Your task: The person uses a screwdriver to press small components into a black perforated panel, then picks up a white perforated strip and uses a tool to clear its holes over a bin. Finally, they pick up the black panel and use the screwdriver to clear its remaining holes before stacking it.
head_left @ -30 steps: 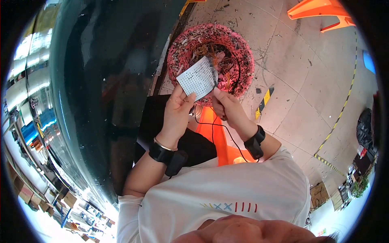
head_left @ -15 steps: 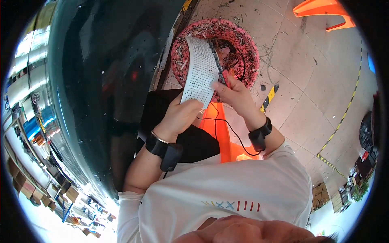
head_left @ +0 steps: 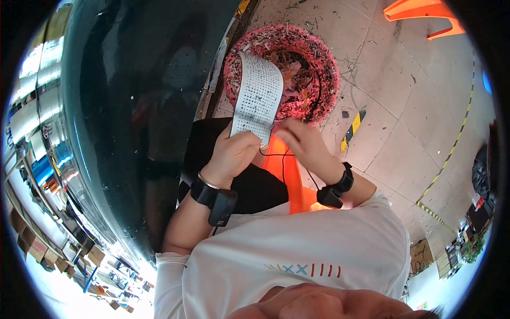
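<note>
A curved white sheet covered in rows of small dark dots or holes stands out over the pink tub. Its near end is gripped by my left hand, thumb lying on top. Close to the sheet's near right corner is my right hand, fingers curled together. A small reddish bit shows at those fingertips; what they hold, if anything, I cannot make out. Beneath the sheet's far part, the round pink tub is crusted with dark scraps and holds shreds and loose bits.
A large dark green glossy surface fills the left side. Orange plastic shows below my hands, with a black cable across it. Another orange stool stands far right. Scraps and striped tape mark the tiled floor.
My right hand has drawn back toward me along the sheet's right edge. A dark strip with a red part along that edge no longer shows there. The sheet has shifted slightly left.
</note>
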### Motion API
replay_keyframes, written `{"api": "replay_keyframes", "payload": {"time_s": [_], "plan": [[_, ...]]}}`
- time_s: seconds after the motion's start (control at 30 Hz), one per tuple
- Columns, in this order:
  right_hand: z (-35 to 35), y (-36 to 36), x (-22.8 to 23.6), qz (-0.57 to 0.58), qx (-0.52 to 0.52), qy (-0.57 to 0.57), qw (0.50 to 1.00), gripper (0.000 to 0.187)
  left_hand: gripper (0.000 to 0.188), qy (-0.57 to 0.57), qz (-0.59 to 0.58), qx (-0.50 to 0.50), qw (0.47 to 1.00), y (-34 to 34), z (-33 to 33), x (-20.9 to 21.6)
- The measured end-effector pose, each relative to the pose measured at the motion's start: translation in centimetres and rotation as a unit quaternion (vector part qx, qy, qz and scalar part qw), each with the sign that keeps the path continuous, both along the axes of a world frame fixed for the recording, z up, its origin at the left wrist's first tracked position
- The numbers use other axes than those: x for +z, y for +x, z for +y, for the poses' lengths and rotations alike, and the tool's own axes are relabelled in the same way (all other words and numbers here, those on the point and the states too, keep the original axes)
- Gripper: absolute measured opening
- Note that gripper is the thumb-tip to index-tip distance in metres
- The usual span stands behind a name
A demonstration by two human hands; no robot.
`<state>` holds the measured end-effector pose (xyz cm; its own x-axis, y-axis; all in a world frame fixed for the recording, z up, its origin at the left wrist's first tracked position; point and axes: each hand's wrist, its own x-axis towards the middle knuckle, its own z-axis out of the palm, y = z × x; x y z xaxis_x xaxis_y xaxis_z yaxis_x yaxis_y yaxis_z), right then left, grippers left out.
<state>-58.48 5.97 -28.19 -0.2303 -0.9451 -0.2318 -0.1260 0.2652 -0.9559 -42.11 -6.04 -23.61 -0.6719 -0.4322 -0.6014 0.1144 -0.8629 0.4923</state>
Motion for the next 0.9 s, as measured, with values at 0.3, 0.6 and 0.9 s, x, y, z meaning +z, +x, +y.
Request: {"api": "replay_keyframes", "payload": {"time_s": [0.3, 0.6, 0.9], "plan": [[0.4, 0.5, -1.1, -0.054, -0.032, 0.042, 0.997, 0.025, 0.045, 0.005, -0.001, 0.007, 1.0, 0.1, -0.1, -0.3], [0.6, 0.1, -1.7, -0.082, -0.074, 0.063, 0.992, 0.028, 0.045, 0.001, -0.006, 0.018, 1.0, 0.4, -0.5, -0.8], [1.5, 1.3, -2.3, -0.245, -0.091, 0.089, 0.961, 0.029, 0.043, -0.013, -0.001, 0.061, 0.998, -0.3, -1.0, -0.1]]}}
